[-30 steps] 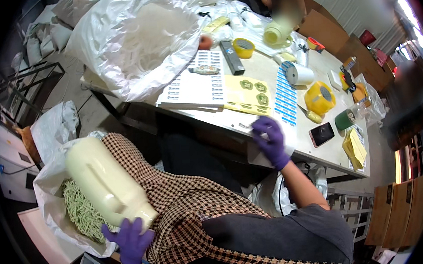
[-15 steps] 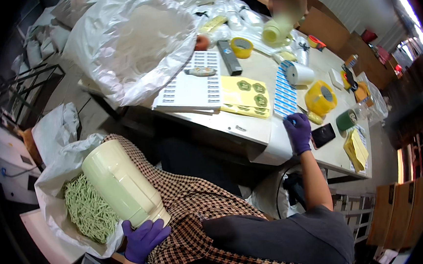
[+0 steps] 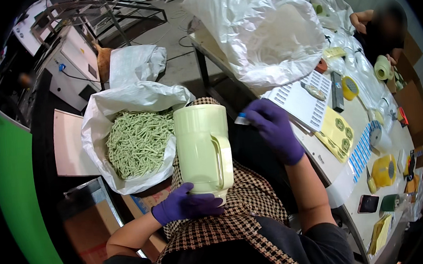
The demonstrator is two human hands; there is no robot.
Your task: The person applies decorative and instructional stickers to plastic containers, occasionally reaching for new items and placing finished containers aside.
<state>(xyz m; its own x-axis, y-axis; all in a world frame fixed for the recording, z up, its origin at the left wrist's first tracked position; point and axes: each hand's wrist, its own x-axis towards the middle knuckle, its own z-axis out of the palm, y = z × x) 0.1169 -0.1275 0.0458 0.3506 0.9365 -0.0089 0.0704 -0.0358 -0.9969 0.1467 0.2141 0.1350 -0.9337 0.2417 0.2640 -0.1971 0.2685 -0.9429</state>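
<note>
A: Cluttered packing station: long white worktable to the right, concrete floor beyond, open white sack to the left, brimful of pale green sticks.

B: Finger state, left hand?

A: Curled around the base of the pale green pitcher, purple glove, thumb side up. Gripped low to carry the weight from beneath and keep the vessel upright over the checked apron. Mouth of the pitcher level with the sack rim, just beside the sticks.

B: Right hand?

A: Fingertips pressed together, pinching a small white-and-blue label. Held just beside the pitcher's upper wall, above the handle, not clearly touching. Cannot tell whether adhesive faces the pitcher.

B: Source of the label?

A: Likely the printed sheet at the table edge, close to the right elbow's reach. Yellow sticker sheet and blue label roll alongside, yellow tape dispenser further down.

B: Beyond that?

A: Large clear plastic bag heaped at the far end; another person's arm resting near it, well apart from both gloved hands.
</note>
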